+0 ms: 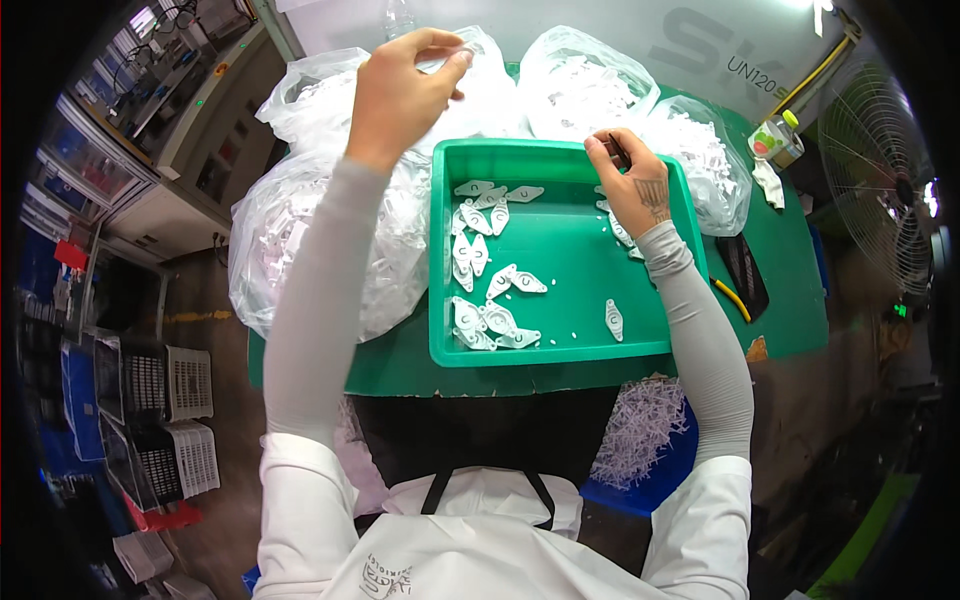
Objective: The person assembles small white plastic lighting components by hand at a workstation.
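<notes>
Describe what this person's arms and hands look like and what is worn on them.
Both forearms are covered by snug light grey sleeves ending at the wrists, emerging from short white sleeves at the upper arms. The left hand is bare, with no glove or ring visible. The right hand is also bare and bears a dark tattoo on its back.

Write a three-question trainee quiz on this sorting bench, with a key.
1. True or false: the green tray holds flat white plastic parts.
2. Which hand is raised over the clear bags of white pieces: A) left hand B) right hand?
3. Fill in: the right hand's fingers pinch a thin dark ____ at the tray's far rim.

Key: 1 true; 2 A; 3 tool.
</notes>
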The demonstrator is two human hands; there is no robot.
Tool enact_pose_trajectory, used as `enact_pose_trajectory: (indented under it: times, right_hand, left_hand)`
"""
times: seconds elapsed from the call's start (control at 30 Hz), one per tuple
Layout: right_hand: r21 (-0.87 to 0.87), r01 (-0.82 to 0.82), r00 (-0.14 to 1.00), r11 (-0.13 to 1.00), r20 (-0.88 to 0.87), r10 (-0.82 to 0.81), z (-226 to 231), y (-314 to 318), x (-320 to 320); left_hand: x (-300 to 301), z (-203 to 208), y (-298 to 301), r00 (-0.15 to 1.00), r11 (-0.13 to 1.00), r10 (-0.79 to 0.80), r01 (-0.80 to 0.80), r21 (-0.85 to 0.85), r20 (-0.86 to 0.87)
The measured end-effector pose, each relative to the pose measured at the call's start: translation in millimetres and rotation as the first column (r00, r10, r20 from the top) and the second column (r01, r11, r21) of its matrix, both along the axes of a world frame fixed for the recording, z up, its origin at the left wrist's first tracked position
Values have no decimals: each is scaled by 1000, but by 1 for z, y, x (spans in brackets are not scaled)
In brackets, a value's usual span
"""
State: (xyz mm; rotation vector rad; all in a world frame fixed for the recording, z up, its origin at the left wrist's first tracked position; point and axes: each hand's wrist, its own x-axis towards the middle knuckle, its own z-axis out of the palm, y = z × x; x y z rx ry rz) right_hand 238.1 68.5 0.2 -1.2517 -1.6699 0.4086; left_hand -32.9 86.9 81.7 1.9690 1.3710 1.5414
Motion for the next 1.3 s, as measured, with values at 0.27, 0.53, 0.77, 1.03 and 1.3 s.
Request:
enact_pose_trajectory:
  times: [0.27, 0.53, 0.77, 1.03, 1.3]
  right_hand:
    - [71, 9, 999, 997, 44, -12, -10, 6, 6]
    - [-29, -76, 997, 997, 17, 77, -7, -6, 1]
    - [-128, -300, 937, 945, -223, 267, -6, -14, -12]
    - [-375, -629, 765, 681, -451, 459, 17, -42, -30]
    - [-335, -786, 544, 520, -775, 323, 15, -37, -23]
  left_hand:
    - [37, -71, -60, 585, 957, -256, 39, -288, -770]
    - [52, -93, -65, 580, 860, -504, 407, -309, -639]
    - [39, -69, -70, 835, 798, -422, 527, -292, 353]
    - [28, -80, -56, 665, 770, -437, 625, -131, 605]
    - [33, -78, -59, 600, 786, -484, 617, 16, 637]
